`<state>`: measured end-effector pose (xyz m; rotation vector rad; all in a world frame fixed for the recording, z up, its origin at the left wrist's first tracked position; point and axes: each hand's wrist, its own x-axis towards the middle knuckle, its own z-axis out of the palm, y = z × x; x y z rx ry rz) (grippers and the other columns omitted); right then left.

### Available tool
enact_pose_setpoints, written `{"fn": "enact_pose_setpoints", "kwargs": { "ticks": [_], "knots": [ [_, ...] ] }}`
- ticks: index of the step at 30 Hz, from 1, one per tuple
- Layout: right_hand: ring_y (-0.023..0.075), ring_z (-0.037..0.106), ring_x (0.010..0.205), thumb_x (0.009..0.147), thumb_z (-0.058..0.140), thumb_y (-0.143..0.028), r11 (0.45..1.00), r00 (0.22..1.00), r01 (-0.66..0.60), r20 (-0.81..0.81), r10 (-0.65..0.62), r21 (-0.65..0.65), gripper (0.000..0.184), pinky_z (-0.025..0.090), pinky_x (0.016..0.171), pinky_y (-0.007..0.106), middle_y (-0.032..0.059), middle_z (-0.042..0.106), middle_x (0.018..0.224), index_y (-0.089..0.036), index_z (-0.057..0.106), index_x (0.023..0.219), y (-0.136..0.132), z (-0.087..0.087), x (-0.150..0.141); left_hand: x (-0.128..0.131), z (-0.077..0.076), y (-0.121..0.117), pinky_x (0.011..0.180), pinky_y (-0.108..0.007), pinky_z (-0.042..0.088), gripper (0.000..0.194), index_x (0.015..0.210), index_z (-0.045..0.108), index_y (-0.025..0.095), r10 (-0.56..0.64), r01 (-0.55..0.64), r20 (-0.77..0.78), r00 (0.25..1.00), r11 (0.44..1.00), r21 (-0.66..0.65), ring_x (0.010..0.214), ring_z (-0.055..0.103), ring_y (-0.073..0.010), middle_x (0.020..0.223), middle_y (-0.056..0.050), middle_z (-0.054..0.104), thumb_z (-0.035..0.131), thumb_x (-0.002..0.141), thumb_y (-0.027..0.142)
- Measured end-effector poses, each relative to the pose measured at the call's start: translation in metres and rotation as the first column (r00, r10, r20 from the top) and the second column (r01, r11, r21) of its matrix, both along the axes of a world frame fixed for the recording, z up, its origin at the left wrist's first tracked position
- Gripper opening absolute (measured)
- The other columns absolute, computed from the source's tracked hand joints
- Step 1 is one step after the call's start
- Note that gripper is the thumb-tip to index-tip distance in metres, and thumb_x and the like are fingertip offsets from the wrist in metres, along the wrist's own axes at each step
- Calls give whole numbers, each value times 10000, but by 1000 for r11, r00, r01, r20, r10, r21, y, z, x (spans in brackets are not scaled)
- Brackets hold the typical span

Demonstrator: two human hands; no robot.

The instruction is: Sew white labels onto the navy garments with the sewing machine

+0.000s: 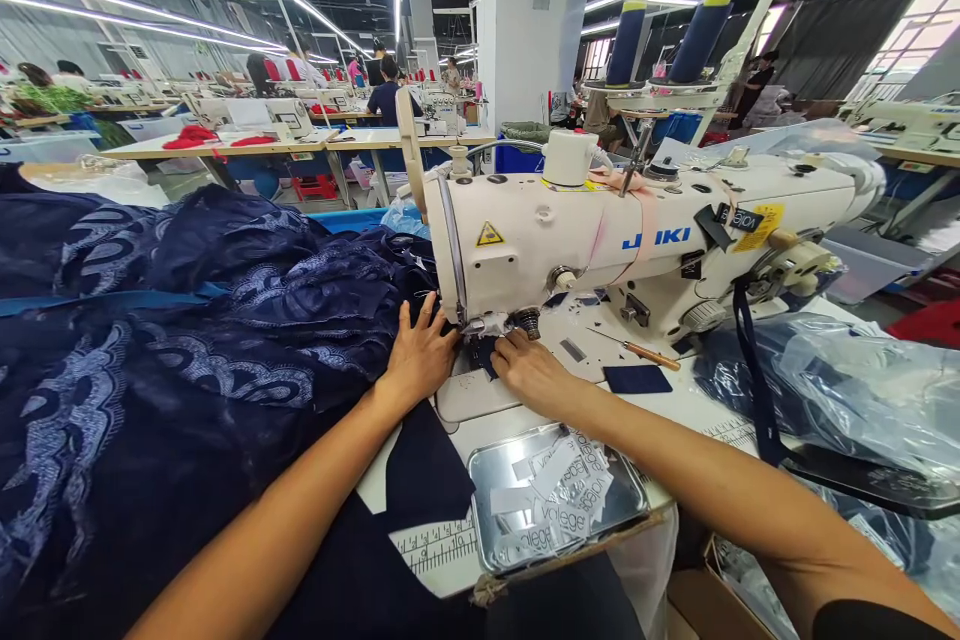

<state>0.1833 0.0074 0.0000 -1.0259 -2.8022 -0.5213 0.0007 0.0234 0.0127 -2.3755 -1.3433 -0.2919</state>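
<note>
A white sewing machine [645, 230] stands across the table. My left hand [418, 357] lies flat with fingers stretched out on dark navy patterned fabric [187, 350], just left of the needle. Under the machine head, my right hand [529, 372] rests beside the presser foot, its fingers curled down onto a small piece of the navy cloth [484, 352]. The fingertips of that hand are partly hidden by the machine.
A metal tray [495, 480] with several white labels sits near the table's front edge. A navy patch [637, 379] and a wooden-handled awl [645, 353] lie right of the needle. Plastic bags [847, 390] fill the right. Two blue thread cones [701, 35] stand behind. Other workers sit far back.
</note>
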Motion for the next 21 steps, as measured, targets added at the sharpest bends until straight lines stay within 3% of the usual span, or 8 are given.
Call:
{"fn": "enact_pose_setpoints", "kwargs": {
  "ticks": [5,8,11,14,16,18,21],
  "knots": [
    [219,481,868,858,393,-102,997,997,-68,-40,67,-26,253,313,845,384,129,574,928,-87,578,1029,18,2,26,4,5,-26,955,-601,203,358,1039,605,130,25,-30,-71,997,997,-74,1222,293,-375,1228,-174,485,455,717,95],
    [225,454,936,863,382,-101,997,995,-59,-81,55,-42,318,279,879,398,115,571,984,-131,522,1147,27,-1,37,-8,8,-58,981,-546,212,374,1106,558,147,-174,158,-86,981,974,-163,1241,282,-341,1294,-154,426,441,752,132],
    [225,441,949,853,374,-75,999,997,-20,-81,16,-48,322,257,889,403,107,556,1041,-134,527,1131,23,3,40,-30,5,-85,918,-421,344,389,1177,484,220,-362,347,2,932,891,-292,1129,436,-262,1255,-98,472,465,796,296],
    [209,447,884,847,393,-99,994,996,-66,-64,61,-89,248,301,804,361,100,553,1014,-118,554,1034,0,21,42,-44,1,-97,722,-340,411,260,985,567,217,-312,310,59,948,872,-378,838,550,-210,969,-65,601,497,782,364],
    [190,444,833,836,462,-197,961,980,-199,-40,195,-190,155,319,726,315,74,550,940,-125,565,927,-23,36,45,-44,0,-98,659,-321,388,179,802,568,201,-271,285,94,958,858,-428,712,531,-181,788,-33,593,473,793,353],
    [171,433,798,820,504,-268,910,946,-319,-24,324,-266,153,313,702,299,53,533,907,-140,549,892,-47,47,48,-38,2,-95,687,-331,368,182,709,526,191,-257,299,155,954,854,-426,703,517,-174,725,-20,570,425,813,301],
    [163,417,770,836,453,-170,898,924,-354,47,378,-263,84,295,695,308,43,512,837,-149,534,843,-71,49,49,-19,7,-88,780,-361,348,173,719,492,185,-260,340,257,931,872,-352,709,516,-165,716,-16,566,368,826,240]
  ]
}}
